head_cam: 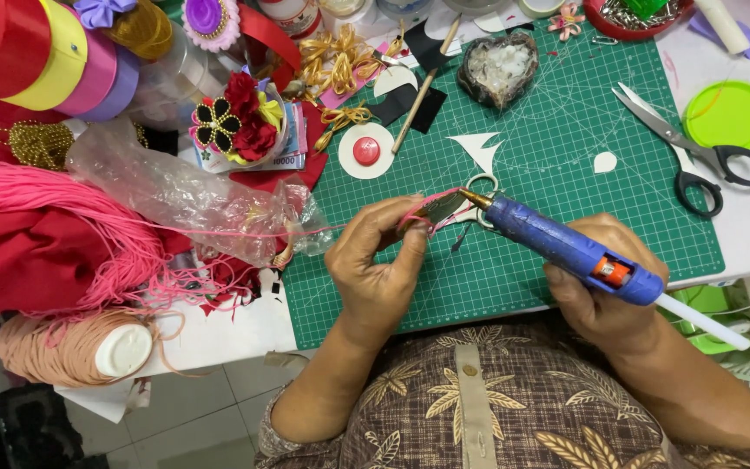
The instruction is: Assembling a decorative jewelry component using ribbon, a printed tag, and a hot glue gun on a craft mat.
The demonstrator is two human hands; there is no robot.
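L hand pinches a small dark leaf-shaped piece w/ pink cord looped at it, thumb and fingertips closed on cord and piece. The piece sticks out just right of that pinch, over the green cutting mat.

R hand is clenched round the handle of a blue glue gun; white glue stick pokes out the back, down-right of the fist. The gun's brass nozzle points up-left from the grip & its tip touches the dark piece at its right end, so the piece sits between the two hands, right at the L fingertips and well up-left of the R fist.

Pink cord runs from the L pinch away left to a big pink cord bundle, passing under a crumpled clear plastic bag.

Above the L grip: white disc w/ red button. Above the nozzle: white paper cut-outs. Up-right of the R hand, apart from it: scissors and a lime green lid at the mat's edge.
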